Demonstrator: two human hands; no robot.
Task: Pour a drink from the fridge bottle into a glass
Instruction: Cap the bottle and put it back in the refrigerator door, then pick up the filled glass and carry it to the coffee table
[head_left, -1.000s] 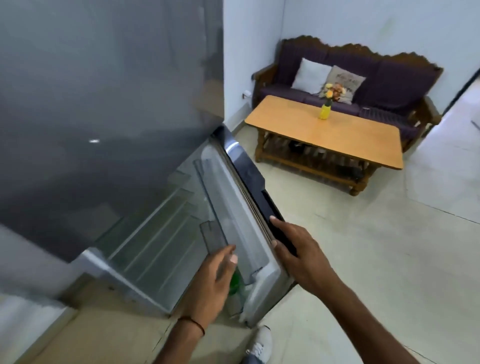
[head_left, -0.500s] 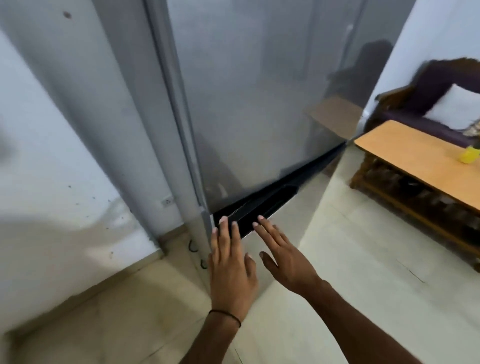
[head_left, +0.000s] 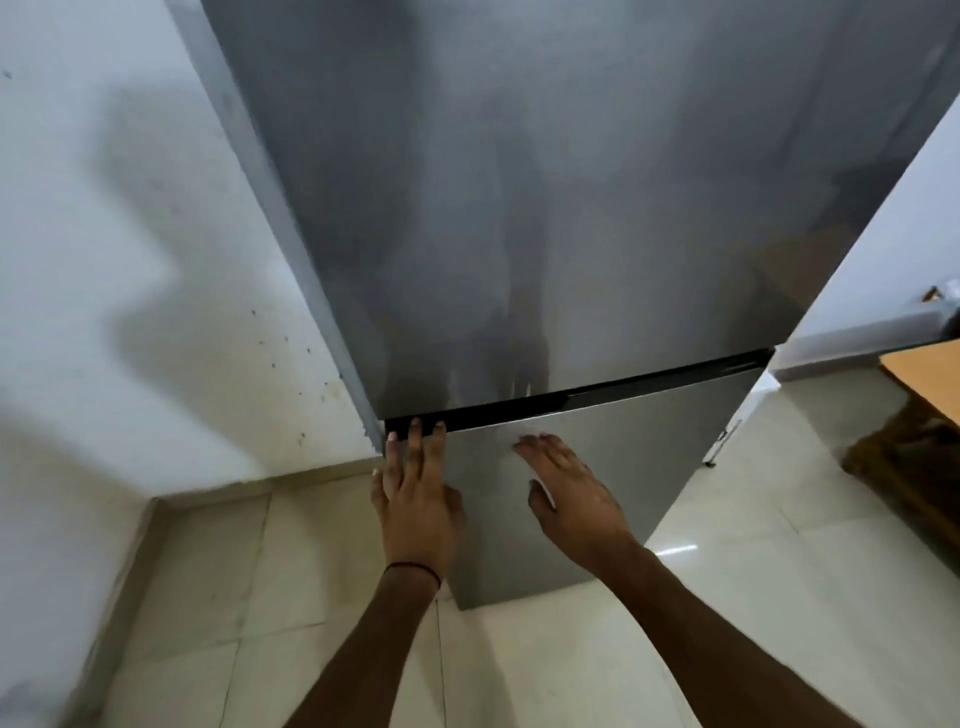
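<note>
Both hands flat on the fridge's lower door (head_left: 597, 467), nothing in either grip: left hand (head_left: 415, 499) fingertips at the handle slot (head_left: 483, 413), right hand (head_left: 571, 499) open. I'd hook that slot and pull evenly.

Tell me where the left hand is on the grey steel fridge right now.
In the head view, the left hand lies flat at the lower door's top-left corner, fingertips at the black handle gap, left of the right hand.

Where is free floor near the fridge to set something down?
Bare tile lies between the left wall and the fridge, and between the fridge and the wooden table on the right. The front of the lower door is crowded: left hand and right hand lie on it.
</note>
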